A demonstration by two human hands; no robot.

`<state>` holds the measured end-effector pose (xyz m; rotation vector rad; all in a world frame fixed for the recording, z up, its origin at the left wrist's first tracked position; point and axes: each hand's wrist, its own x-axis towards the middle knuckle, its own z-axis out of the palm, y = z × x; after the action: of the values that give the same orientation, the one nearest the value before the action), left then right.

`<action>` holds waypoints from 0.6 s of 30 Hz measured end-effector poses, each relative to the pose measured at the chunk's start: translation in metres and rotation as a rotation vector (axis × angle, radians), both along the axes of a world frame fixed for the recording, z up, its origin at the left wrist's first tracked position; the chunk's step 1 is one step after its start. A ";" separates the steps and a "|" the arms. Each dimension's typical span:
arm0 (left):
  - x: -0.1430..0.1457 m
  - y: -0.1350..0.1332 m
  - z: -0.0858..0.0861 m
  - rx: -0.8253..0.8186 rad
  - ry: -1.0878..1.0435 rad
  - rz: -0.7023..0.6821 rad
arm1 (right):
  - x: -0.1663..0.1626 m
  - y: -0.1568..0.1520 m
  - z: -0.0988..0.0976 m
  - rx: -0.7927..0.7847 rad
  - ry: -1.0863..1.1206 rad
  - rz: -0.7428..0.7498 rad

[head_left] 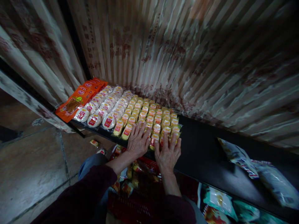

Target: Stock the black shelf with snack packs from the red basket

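Note:
Rows of small yellow wrapped cakes with red and orange labels lie on a black shelf. My left hand rests on the front of these rows, fingers stretched out and slightly apart. To its right, my right hand lies palm down on the front packets at the right end, fingers spread. Neither hand is closed around a packet. The cakes under my fingers are partly hidden. Left of the yellow rows are round white wrapped cakes with red labels, also in rows.
Orange snack bags overlap at the shelf's left end. Two plastic packages, one silvery and one pale, lie farther right. Below the shelf are a red basket holding packets and some green bags. A pleated printed curtain hangs behind.

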<state>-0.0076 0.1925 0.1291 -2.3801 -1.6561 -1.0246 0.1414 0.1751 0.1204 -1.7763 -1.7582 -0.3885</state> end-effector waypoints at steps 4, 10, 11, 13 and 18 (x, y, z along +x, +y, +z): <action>0.001 0.000 0.000 -0.029 0.032 0.011 | 0.000 -0.001 -0.001 -0.005 -0.028 0.008; 0.001 0.000 0.002 -0.036 0.045 0.023 | -0.001 -0.003 0.000 -0.016 -0.056 -0.006; 0.001 0.000 0.002 -0.032 0.046 0.023 | -0.002 -0.003 -0.001 -0.018 -0.055 -0.013; 0.001 -0.001 0.001 -0.024 0.046 0.023 | -0.002 -0.004 -0.001 -0.019 -0.057 -0.029; 0.002 -0.001 0.005 0.014 0.034 0.040 | -0.001 -0.007 0.001 -0.018 -0.090 -0.028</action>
<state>-0.0054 0.1917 0.1336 -2.3325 -1.6727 -0.9796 0.1407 0.1683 0.1210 -1.8235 -1.8051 -0.4730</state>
